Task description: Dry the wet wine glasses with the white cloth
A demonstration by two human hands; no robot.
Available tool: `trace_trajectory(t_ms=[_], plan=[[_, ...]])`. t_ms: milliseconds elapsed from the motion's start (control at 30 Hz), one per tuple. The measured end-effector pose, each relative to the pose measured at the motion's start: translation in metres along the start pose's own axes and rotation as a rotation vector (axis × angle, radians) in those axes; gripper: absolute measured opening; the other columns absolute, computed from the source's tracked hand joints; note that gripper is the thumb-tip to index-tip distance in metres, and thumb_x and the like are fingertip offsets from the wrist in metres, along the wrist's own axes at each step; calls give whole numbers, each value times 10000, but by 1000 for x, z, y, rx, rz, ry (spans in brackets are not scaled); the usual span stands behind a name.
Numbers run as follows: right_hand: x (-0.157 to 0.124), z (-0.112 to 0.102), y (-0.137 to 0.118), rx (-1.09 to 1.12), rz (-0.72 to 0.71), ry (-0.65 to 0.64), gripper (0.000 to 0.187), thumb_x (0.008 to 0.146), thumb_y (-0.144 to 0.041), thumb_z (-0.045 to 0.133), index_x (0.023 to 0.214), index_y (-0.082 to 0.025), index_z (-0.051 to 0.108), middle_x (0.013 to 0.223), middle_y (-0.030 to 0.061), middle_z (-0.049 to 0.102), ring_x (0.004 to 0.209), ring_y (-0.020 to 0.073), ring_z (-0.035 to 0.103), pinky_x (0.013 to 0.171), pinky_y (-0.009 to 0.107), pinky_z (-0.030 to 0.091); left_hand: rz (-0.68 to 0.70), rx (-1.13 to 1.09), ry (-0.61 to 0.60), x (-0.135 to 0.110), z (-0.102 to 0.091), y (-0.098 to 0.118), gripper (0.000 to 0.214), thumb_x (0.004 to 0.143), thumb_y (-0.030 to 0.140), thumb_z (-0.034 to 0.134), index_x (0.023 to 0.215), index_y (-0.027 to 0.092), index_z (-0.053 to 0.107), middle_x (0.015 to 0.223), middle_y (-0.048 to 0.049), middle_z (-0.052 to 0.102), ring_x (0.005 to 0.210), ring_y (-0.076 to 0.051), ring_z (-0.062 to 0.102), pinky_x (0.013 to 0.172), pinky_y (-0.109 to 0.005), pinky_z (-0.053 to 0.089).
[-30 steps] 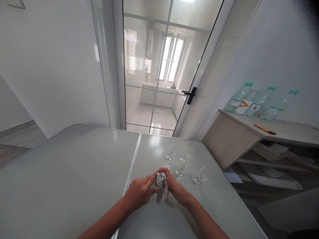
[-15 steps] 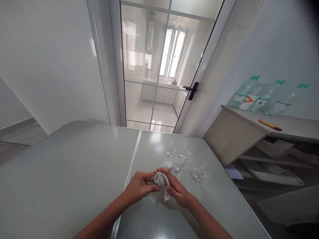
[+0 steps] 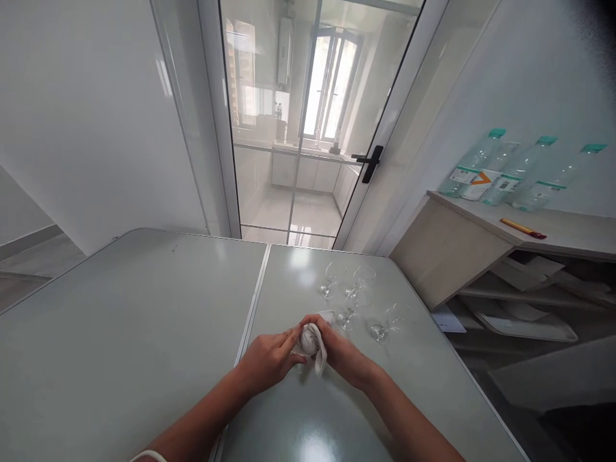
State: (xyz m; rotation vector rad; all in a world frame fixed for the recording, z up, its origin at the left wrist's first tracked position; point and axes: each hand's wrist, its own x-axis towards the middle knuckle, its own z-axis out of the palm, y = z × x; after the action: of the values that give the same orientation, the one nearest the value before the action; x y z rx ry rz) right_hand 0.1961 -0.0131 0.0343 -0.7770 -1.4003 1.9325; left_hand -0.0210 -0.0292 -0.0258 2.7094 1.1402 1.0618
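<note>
- The left hand and the right hand come together near the front of the tabletop, both clamped on a bunched white cloth.
- The cloth sits between them, just right of the pale seam that runs across the tabletop; one end hangs down toward the person, and another white part shows beyond the right hand.
- The left fingers lie along the cloth's left side, with the thumb below; the right hand curls around its far and right sides.
- A clear curved edge seems to show around the cloth, but it is too small to tell whether it is a glass.
- Four stemmed glasses stand upright beyond and to the right of the hands; three are grouped close, the fourth a little apart on the right.
- A white band shows on the left forearm at the bottom edge.
- On the right, a cabinet bears clear bottles and a yellow and red packet.
- Past the tabletop stands a glazed door with a black handle.
</note>
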Motion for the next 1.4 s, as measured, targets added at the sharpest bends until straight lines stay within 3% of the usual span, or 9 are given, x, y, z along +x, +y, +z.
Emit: trace_trajectory(t_ms=[200, 400, 567, 767, 900, 1000, 1167, 1300, 1400], plan=[[8, -2, 13, 157, 56, 76, 401, 995, -597, 496, 1016, -210, 599, 800, -2, 530, 692, 138, 489, 613, 234, 416, 10, 8, -75, -2, 6, 1, 577, 995, 335, 587, 1529, 184, 428, 1141, -149, 766, 862, -221, 768, 669, -272, 580], [-1, -14, 4, -406, -131, 1, 464, 1004, -565, 499, 1348, -254, 519, 925, 24, 625, 809, 179, 550, 749, 296, 461, -455, -555, -256, 15, -12, 14, 500, 863, 369, 750, 1334, 220, 671, 827, -11, 770, 569, -110, 595, 584, -215, 460], [-6, -20, 3, -781, -342, -260, 605, 946, -506, 617, 1458, -220, 466, 1049, 76, 677, 800, 201, 586, 811, 359, 475, -728, -982, -506, 25, -28, 12, 374, 860, 450, 709, 1015, 119, 784, 663, -1, 659, 424, -69, 420, 421, -210, 330], [-5, -14, -1, -501, -237, -162, 721, 966, -593, 560, 1568, -261, 345, 1509, 115, 459, 1365, 288, 450, 1136, 448, 338, -360, -397, -154, 13, -21, 1, 448, 868, 392, 749, 1260, 177, 712, 703, 8, 707, 533, -91, 551, 555, -198, 446], [-3, -7, 1, -25, -63, -62, 695, 988, -629, 483, 1586, -323, 304, 1378, 96, 577, 1217, 278, 584, 1086, 487, 404, -11, -4, 40, 6, -13, -5, 525, 960, 327, 657, 1460, 216, 543, 1064, -88, 782, 756, -141, 726, 656, -209, 532], [-2, -3, 3, 151, -17, 49, 670, 1002, -619, 448, 1590, -341, 286, 1246, 83, 640, 1130, 265, 624, 1032, 478, 453, 55, 106, 80, 4, -12, -7, 519, 960, 310, 659, 1459, 215, 548, 1155, -117, 764, 784, -155, 740, 668, -213, 543], [-6, -14, 1, -293, -204, -35, 614, 1019, -458, 531, 1581, -295, 349, 1374, 73, 587, 1264, 250, 532, 1126, 449, 358, -357, -454, -75, 11, -19, 1, 541, 898, 442, 714, 1380, 205, 644, 754, -8, 729, 537, -103, 576, 561, -211, 488], [-10, -32, -3, -613, -414, -202, 603, 1012, -368, 540, 1576, -251, 364, 1148, 67, 705, 943, 209, 643, 909, 371, 496, -641, -1109, -369, 22, -28, 8, 546, 876, 502, 710, 1244, 99, 728, 527, 42, 519, 417, -79, 433, 431, -205, 365], [-11, -35, -4, -782, -476, -215, 548, 964, -299, 611, 1498, -259, 494, 1076, 65, 740, 831, 205, 657, 819, 348, 514, -701, -1227, -398, 26, -30, 8, 469, 834, 486, 764, 1068, 80, 783, 491, 48, 477, 392, -67, 413, 424, -203, 339]])
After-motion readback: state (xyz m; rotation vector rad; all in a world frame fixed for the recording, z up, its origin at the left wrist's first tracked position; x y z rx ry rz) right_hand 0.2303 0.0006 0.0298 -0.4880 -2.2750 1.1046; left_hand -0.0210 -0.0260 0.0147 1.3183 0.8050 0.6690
